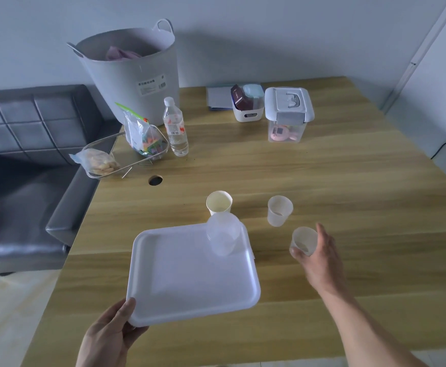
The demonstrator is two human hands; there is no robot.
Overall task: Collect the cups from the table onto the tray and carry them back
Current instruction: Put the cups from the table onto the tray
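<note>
White tray (190, 282) pinched at 7 o'clock by left hand (108, 337), holding one clear cup (223, 235); right hand (319, 260) fingers wrap a small cup (304, 241), partly hiding it

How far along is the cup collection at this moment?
Early. One clear plastic cup already stands at the far right corner of the white tray, which the left hand holds by its near left corner. The right hand is closed around a white cup. Two more cups remain on the table, and carrying back is undone.
</note>
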